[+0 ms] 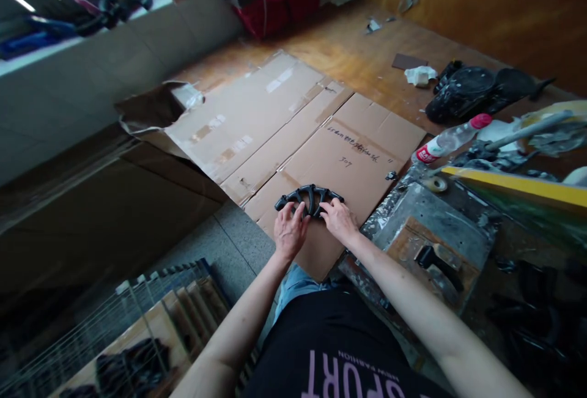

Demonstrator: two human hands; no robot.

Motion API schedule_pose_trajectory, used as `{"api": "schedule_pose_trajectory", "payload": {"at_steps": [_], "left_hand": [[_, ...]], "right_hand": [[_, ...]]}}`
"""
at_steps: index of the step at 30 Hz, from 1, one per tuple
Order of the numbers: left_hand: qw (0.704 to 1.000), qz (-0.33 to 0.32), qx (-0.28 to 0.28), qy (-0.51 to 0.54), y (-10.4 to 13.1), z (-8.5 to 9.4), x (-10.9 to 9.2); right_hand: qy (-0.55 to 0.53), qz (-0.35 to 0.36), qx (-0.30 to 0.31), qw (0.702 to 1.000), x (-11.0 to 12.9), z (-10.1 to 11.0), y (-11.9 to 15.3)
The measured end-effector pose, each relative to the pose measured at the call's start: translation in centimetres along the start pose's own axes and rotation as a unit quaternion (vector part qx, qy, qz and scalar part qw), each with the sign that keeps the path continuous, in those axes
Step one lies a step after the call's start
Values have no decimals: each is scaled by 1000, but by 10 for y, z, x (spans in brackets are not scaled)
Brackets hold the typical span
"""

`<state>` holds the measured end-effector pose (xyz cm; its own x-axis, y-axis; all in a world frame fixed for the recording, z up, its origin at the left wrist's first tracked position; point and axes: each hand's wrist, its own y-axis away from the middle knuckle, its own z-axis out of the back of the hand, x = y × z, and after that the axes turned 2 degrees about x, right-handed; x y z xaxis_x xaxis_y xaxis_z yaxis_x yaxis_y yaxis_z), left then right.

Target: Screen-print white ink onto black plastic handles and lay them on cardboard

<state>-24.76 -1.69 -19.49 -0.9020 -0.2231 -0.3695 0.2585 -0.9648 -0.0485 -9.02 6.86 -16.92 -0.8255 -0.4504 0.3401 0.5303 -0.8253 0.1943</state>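
Note:
Near the front edge of a flattened cardboard sheet [275, 123] lies a row of black curved parts [311, 197], side by side in a fan shape. My left hand [291, 230] has its fingers bent and closed on the left part of the row. On the right side of the same row, my right hand [338, 221] grips with thumb and fingertips. Both hands rest at the near side of the parts, with the cardboard beneath. Handwriting shows on the sheet beyond them.
At right are a bottle with a red cap [452, 138], a tape roll [434, 184], a grey board [477, 227] bearing a black part, and a yellow-edged panel [518, 185]. A wire rack [137, 300] stands lower left. An open box [151, 110] adjoins the sheet.

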Motion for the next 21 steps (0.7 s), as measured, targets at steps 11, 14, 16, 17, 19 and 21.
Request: {"api": "schedule_pose_trajectory", "payload": {"at_steps": [11, 14, 16, 17, 19, 21], "left_hand": [[988, 123, 63, 66, -14, 6, 9], [988, 108, 68, 90, -9, 6, 11], [987, 107, 67, 101, -10, 5, 11], [986, 109, 66, 104, -11, 4, 10], [986, 111, 65, 106, -16, 2, 9], [987, 107, 66, 103, -23, 0, 8]], "right_hand": [[2, -64, 19, 998, 10, -4, -23], [7, -68, 15, 998, 6, 0, -26], [13, -65, 15, 998, 6, 0, -28], [17, -62, 14, 998, 7, -1, -29], [20, -53, 13, 998, 9, -3, -32], [12, -44, 14, 999, 11, -5, -34]]}}
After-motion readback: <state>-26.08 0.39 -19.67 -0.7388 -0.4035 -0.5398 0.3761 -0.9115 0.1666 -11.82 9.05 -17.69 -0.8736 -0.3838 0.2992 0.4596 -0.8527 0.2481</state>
